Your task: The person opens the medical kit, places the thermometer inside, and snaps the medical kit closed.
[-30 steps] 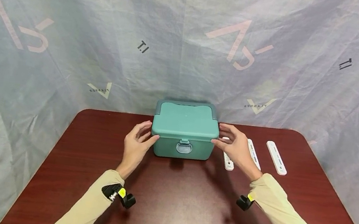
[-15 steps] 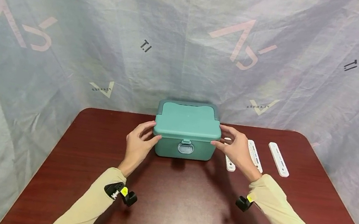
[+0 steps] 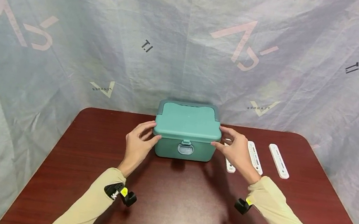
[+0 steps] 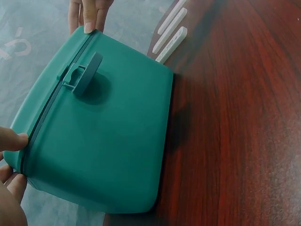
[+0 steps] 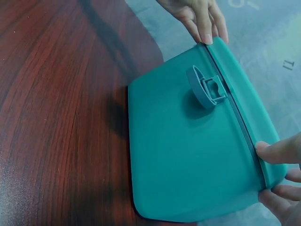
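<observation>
A teal storage box (image 3: pixel 189 121) stands at the back of the table with its lid (image 5: pixel 249 113) lying on the body and a thin dark seam between them. Its ring-shaped front latch (image 4: pixel 88 74) sticks out from the front wall. My left hand (image 3: pixel 137 145) holds the lid's left end, thumb at the front corner and fingers along the side. At the right end my right hand (image 3: pixel 237 150) grips the lid the same way, thumb on the front edge near the seam. The inside of the box is hidden.
Several slim white strips, one a white bar (image 3: pixel 279 161) with small dark markings, lie to the right of the box; the right hand partly covers the nearest. A grey printed cloth (image 3: pixel 189 51) hangs right behind the dark red table (image 3: pixel 172 205).
The head view has shifted slightly. Both hands keep their hold on the lid's ends, and the box shows no clear movement on the table.
</observation>
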The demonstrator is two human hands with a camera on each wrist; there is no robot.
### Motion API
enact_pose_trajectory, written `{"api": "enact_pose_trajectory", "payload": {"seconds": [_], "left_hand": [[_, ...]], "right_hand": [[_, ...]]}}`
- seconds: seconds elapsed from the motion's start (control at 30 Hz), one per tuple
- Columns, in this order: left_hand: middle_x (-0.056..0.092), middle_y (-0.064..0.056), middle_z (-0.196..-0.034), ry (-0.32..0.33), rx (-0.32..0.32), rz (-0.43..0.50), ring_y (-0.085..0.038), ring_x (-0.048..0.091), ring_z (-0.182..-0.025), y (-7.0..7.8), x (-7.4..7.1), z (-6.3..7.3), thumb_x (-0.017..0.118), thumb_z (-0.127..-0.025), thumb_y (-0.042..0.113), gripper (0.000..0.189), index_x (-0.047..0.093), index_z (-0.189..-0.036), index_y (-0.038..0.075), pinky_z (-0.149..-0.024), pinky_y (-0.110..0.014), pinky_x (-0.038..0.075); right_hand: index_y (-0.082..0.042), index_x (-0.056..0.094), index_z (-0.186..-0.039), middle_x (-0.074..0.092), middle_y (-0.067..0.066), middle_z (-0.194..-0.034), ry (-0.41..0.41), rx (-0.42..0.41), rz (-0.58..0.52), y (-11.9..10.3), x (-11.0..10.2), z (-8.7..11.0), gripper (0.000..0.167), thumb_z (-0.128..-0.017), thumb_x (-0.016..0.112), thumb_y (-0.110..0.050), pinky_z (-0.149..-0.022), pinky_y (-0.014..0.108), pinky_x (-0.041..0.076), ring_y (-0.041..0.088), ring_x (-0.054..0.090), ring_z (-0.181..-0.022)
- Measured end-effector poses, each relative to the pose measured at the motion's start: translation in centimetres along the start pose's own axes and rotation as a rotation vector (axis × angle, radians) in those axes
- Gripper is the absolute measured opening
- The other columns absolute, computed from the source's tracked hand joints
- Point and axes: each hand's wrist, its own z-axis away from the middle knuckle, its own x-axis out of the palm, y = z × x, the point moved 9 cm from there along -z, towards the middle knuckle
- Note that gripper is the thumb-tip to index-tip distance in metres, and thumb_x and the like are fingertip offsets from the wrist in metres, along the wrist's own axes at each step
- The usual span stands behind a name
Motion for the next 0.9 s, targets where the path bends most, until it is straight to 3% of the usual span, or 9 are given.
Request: {"api": "enact_pose_trajectory", "payload": {"seconds": [0.23,0.47,0.73,0.9], "left_hand": [[0.055,-0.029,-0.121,0.005,0.013,0.021,-0.038,0.055,-0.114,0.1,0.0,-0.2,0.074,-0.075,-0.011,0.041,0.062,-0.114,-0.013,-0.095,-0.050,0.045],[0.055,-0.031,-0.120,0.012,0.045,0.027,-0.041,0.055,-0.113,1.0,0.0,-0.5,0.073,-0.075,-0.012,0.039,0.062,-0.113,-0.014,-0.094,-0.055,0.044],[0.055,-0.030,-0.120,0.005,0.035,0.010,-0.039,0.055,-0.113,1.4,0.0,-0.6,0.072,-0.077,-0.011,0.038,0.061,-0.113,-0.014,-0.094,-0.052,0.045],[0.055,-0.031,-0.120,0.007,0.042,0.008,-0.039,0.055,-0.112,1.6,0.0,-0.8,0.072,-0.077,-0.010,0.036,0.062,-0.112,-0.014,-0.094,-0.051,0.045]], "right_hand": [[0.001,0.059,-0.126,0.064,0.021,-0.114,0.000,-0.026,-0.016,-0.4,-0.2,0.0,0.056,-0.075,0.080,-0.006,-0.080,0.040,0.055,0.031,0.066,-0.098],[0.001,0.058,-0.126,0.063,0.022,-0.115,-0.017,-0.016,-0.037,-0.7,-0.3,-0.2,0.055,-0.077,0.079,-0.008,-0.079,0.034,0.055,0.032,0.064,-0.101],[0.003,0.059,-0.125,0.063,0.024,-0.115,-0.019,-0.028,-0.074,-1.0,-0.6,-0.3,0.053,-0.077,0.079,-0.007,-0.081,0.036,0.054,0.033,0.064,-0.102],[0.001,0.060,-0.125,0.063,0.021,-0.117,-0.018,-0.029,-0.088,-1.3,-0.8,-0.3,0.052,-0.077,0.079,-0.007,-0.080,0.030,0.055,0.030,0.064,-0.104]]}}
